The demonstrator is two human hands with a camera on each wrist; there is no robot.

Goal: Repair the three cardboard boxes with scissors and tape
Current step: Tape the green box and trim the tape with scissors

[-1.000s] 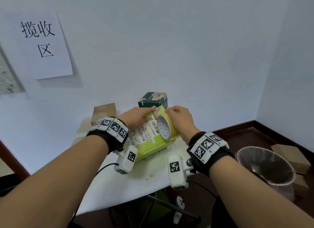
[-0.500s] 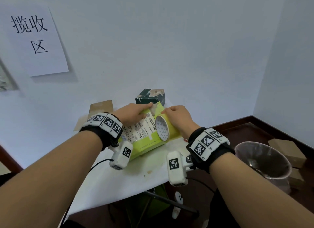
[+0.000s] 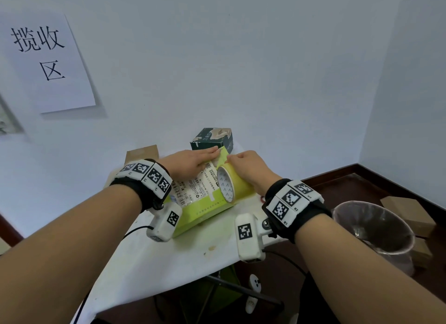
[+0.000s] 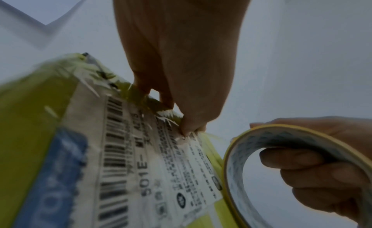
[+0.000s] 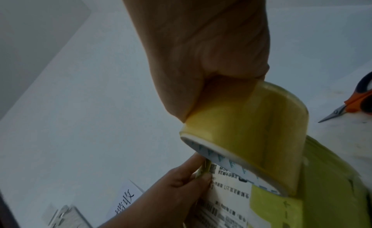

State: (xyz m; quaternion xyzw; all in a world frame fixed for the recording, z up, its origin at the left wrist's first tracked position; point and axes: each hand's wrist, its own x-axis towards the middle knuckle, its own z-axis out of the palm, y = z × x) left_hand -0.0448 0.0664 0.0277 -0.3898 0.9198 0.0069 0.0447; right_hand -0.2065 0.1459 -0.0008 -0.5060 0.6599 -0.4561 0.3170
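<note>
On the small white-topped table (image 3: 154, 258) set against the pale wall, a yellow-green cardboard box (image 3: 205, 210) with a white printed shipping label (image 3: 193, 186) is lying on its side, its upper surface glossy and its far edge frayed into torn paper strands. The left hand (image 3: 190, 163) is reaching forward with fingers extended nearly flat along the box's far top edge, the thumb and fingertips (image 4: 189, 126) pressing and nipping the ragged rim of the label. The right hand (image 3: 248, 169) is curling around a wide roll of translucent yellowish packing tape (image 3: 233, 185), fingers wrapped through its white patterned cardboard core (image 4: 261, 140) while the roll is resting on the box's right end. A pair of pointed steel scissors with orange and black handles (image 5: 350, 104) is lying on the tabletop to the right of the box. Behind the hands, a dark green printed carton (image 3: 212, 138) and a plain brown cardboard box (image 3: 142, 152) are standing near the wall. Both wrists are wearing black bands with checkered white markers (image 3: 289, 200).
</note>
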